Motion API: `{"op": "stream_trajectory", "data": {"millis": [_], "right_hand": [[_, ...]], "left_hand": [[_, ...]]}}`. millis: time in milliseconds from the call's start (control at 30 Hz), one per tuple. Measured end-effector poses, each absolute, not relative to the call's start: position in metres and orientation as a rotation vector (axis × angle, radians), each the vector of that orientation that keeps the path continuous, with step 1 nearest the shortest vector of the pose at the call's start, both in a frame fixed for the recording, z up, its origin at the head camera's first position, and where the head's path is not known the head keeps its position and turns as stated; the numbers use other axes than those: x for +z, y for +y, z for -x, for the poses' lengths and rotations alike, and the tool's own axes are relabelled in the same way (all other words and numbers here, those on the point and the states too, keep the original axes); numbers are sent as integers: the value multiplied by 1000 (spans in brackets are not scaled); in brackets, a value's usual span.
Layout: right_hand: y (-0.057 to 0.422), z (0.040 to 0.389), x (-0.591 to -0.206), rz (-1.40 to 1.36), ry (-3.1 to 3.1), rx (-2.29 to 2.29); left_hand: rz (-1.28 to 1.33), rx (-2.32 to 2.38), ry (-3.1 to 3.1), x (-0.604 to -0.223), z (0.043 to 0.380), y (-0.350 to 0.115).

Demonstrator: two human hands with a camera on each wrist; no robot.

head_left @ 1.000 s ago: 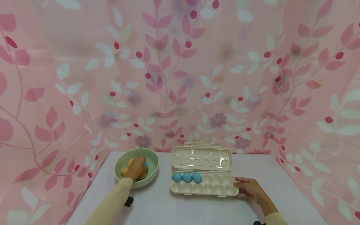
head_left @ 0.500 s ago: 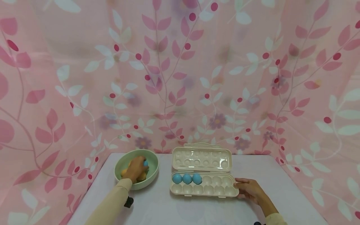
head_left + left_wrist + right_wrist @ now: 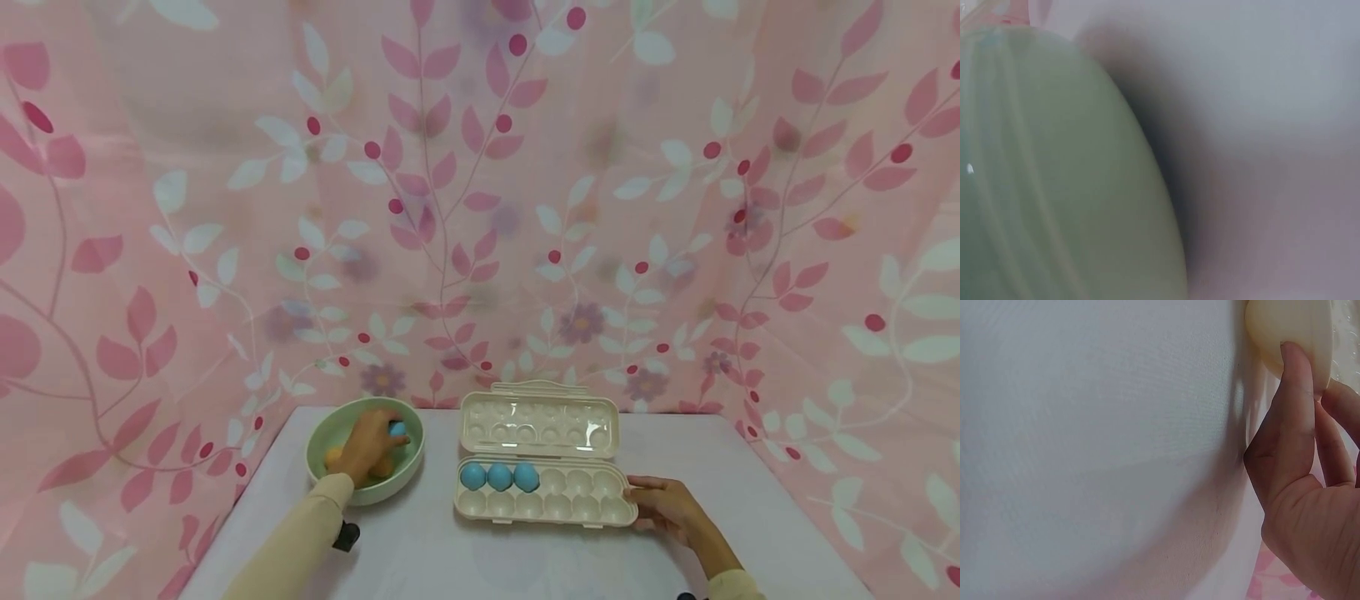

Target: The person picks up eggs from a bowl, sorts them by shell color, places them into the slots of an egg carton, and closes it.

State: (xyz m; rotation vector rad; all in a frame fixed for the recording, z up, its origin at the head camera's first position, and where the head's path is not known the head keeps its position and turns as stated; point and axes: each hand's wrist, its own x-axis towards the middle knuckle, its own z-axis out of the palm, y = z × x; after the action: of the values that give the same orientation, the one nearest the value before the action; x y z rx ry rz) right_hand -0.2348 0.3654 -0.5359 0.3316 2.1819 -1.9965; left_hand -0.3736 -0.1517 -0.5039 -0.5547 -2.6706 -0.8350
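Note:
My left hand is inside the green bowl in the head view and pinches a blue ball between thumb and fingers. Beneath it lie yellow-orange rounded pieces, partly covered by the hand. To the right stands a cream egg carton, lid raised, with three blue balls in the left cups of its back row. My right hand grips the carton's right end. In the right wrist view the thumb presses against the carton's wall, fingers on the other side.
The carton's open lid leans back near the pink floral curtain. A white cloth covers the table. In the left wrist view the bowl's outer wall fills the left side.
My left hand has shifted slightly up and right within the bowl, bringing the blue ball along and showing more of it. The right hand stays at the carton's end.

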Motion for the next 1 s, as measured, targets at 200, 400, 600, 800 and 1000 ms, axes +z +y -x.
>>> {"op": "stream_trajectory", "data": {"millis": [200,400,600,800,1000], "right_hand": [[365,234,-536,-312,2178,-2001],[366,234,-537,-306,2184,-2003],[366,233,-540,-298,2198,-1982],[367,233,-541,-320,2205,-1976],[367,236,-540,-321,2192,-1987]], "left_hand": [[642,-882,-2540,-507,374,-146],[730,-889,-2423,-504,372,-138],[699,-908,-2403,-499,367,-133],[695,-907,-2351,-491,367,-120],[705,-922,-2324,-479,360,-103]]}}
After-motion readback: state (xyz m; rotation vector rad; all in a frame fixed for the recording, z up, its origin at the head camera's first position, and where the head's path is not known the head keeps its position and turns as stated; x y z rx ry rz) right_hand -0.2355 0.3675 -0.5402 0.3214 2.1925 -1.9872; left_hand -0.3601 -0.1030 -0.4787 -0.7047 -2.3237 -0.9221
